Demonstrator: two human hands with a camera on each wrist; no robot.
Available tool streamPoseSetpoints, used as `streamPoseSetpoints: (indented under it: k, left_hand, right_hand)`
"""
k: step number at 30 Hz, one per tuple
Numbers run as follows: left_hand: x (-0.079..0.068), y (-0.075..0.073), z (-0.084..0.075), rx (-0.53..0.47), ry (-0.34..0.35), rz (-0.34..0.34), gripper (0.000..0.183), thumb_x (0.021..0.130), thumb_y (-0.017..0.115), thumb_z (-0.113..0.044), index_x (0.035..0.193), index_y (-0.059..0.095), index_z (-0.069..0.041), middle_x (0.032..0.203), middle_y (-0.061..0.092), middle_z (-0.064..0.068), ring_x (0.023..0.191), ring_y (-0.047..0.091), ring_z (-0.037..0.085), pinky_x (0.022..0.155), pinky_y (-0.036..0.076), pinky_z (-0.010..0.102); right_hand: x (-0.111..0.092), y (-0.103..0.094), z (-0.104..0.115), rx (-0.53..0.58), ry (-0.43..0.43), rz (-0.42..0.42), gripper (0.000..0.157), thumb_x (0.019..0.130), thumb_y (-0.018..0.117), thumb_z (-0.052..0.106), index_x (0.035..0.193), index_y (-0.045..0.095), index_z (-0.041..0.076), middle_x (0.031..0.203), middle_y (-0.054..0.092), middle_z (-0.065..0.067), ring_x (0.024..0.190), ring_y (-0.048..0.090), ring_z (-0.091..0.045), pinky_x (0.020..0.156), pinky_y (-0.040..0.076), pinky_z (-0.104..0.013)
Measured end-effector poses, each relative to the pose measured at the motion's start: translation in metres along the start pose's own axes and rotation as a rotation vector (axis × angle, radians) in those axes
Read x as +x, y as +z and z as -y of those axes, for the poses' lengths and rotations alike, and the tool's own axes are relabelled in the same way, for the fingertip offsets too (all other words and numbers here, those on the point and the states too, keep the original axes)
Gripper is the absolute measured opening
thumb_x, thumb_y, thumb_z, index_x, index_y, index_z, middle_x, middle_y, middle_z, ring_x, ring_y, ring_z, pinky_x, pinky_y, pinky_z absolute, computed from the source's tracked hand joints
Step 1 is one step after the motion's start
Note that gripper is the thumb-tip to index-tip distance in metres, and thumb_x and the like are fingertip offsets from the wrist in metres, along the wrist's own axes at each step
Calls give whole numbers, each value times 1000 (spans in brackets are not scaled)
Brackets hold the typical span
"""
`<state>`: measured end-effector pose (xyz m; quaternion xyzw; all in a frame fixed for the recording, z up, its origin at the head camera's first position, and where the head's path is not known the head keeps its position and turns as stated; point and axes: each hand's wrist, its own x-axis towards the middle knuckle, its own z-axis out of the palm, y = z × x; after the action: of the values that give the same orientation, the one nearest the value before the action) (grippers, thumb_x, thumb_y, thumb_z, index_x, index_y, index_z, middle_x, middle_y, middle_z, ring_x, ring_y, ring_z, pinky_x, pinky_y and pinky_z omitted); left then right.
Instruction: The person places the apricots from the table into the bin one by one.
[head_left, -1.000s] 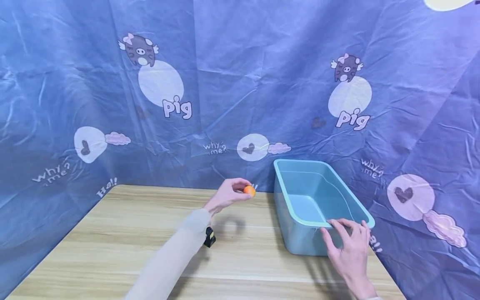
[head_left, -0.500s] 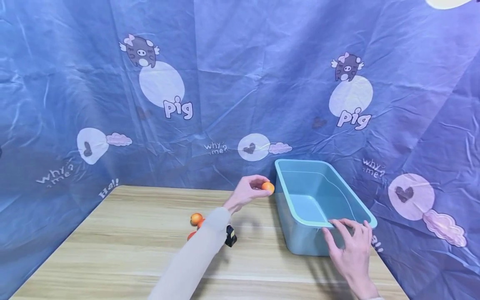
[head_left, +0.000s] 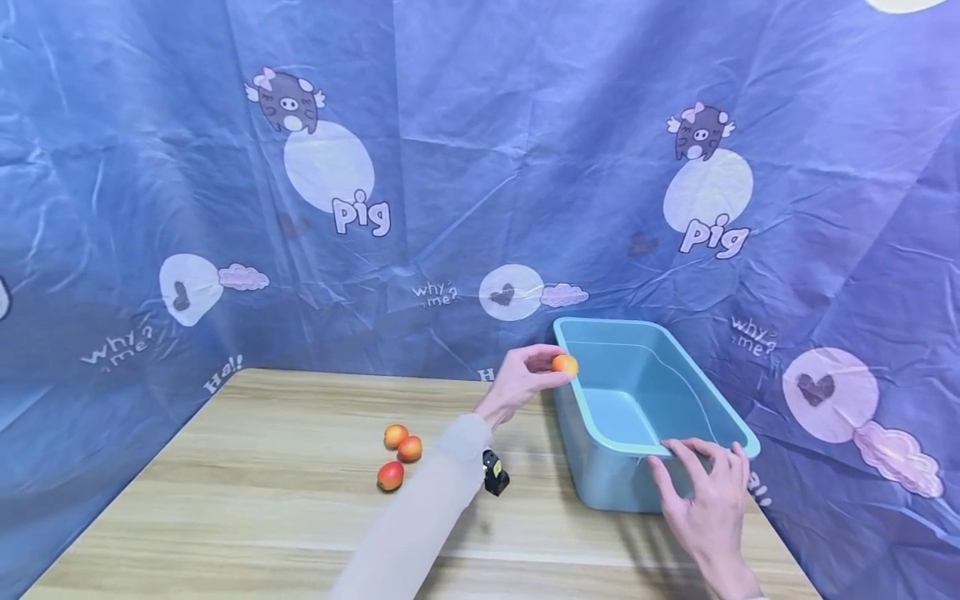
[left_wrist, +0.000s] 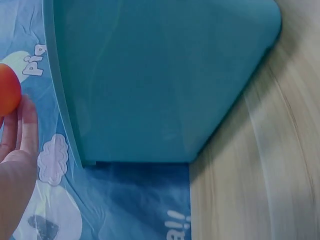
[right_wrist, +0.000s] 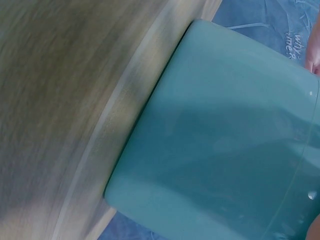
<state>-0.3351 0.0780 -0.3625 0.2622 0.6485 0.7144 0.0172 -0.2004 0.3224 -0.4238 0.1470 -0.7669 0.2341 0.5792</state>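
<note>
My left hand (head_left: 519, 379) pinches a small orange-red fruit (head_left: 566, 366) between thumb and fingers, above the left rim of a blue-green plastic bin (head_left: 615, 487). In the left wrist view, that fruit (left_wrist: 9, 90) shows at the left edge, past the bin's wall (left_wrist: 150, 85). My right hand (head_left: 708, 504) holds the bin's near rim, fingers over the edge and thumb against the outer wall. Several like fruits lie on the table left of my left forearm: a redder one (head_left: 390, 476) in front and two more orange ones (head_left: 396, 436) behind it.
The bin stands at the right side of the wooden table (head_left: 247, 500). A blue printed cloth (head_left: 450, 167) hangs behind and at the sides. A small black device (head_left: 495, 473) shows beside the left sleeve (head_left: 435, 508).
My left hand has moved right with the fruit, from over the table to the bin's left rim. The loose fruits have come out from behind the left arm. My right hand stays on the rim.
</note>
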Motion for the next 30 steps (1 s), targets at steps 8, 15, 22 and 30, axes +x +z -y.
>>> streamPoseSetpoints:
  k: [8,15,22,30]
  left_hand:
    - [6,24,-6,-22,-19,28,40,79,79,-1,117,68,0,106,74,14,88,68,7,80,55,23]
    - [13,43,-6,59,15,56,41,79,80,-6,118,69,-3,108,73,10,86,66,4,79,54,20]
    - [22,56,-9,110,47,72,39,78,81,-9,116,70,-7,104,73,5,82,64,0,76,53,19]
    - [25,67,-9,156,51,74,43,80,80,-7,120,67,-5,108,73,10,82,63,-2,79,53,17]
  right_hand:
    - [-1,-2,0,-3,14,21,56,91,60,56,91,72,2,95,59,-22,91,45,-44,109,20,-67]
    - [-2,0,-1,8,2,-6,57,90,61,56,90,72,1,93,59,-23,91,45,-45,109,21,-66]
    - [1,1,-1,11,-2,-14,58,91,60,57,89,72,0,92,59,-23,90,45,-45,109,21,-66]
    - [1,1,-1,11,-2,-4,58,91,60,56,90,72,0,93,59,-23,90,45,-45,110,21,-65]
